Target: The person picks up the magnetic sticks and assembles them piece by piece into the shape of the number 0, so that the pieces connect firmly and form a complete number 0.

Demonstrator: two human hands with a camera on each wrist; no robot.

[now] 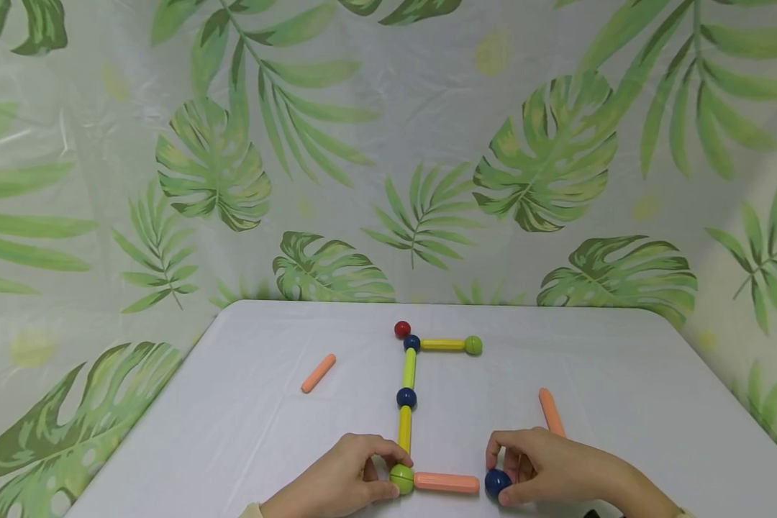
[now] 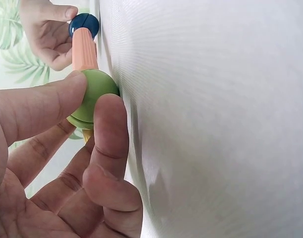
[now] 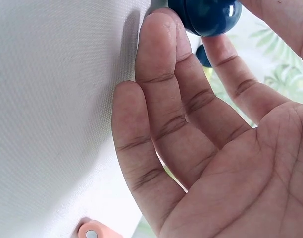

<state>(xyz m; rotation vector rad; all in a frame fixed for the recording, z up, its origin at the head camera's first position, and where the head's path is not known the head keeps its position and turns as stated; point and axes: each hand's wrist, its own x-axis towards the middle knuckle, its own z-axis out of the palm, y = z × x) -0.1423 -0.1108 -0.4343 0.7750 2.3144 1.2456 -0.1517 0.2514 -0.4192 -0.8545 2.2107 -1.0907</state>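
My left hand [image 1: 356, 471] pinches a light green ball [image 1: 401, 478] between thumb and fingers at the near corner of a stick-and-ball figure. From that ball a salmon stick [image 1: 447, 483] runs right and a yellow stick [image 1: 404, 429] runs away from me. My right hand [image 1: 544, 464] holds a dark blue ball [image 1: 497, 483] by thumb and fingertips, just off the salmon stick's right end in the head view. Its other fingers extend beside the ball in the right wrist view. Further up the figure come a blue ball [image 1: 406, 397] and a lime stick [image 1: 409, 368].
At the figure's far end, a blue ball [image 1: 411, 343] joins a yellow stick [image 1: 443, 344] tipped by a green ball [image 1: 473, 345]. A red ball [image 1: 402, 329] sits beside it. Loose salmon sticks lie left [image 1: 319, 373] and right [image 1: 552, 411] on the white table [image 1: 246, 432].
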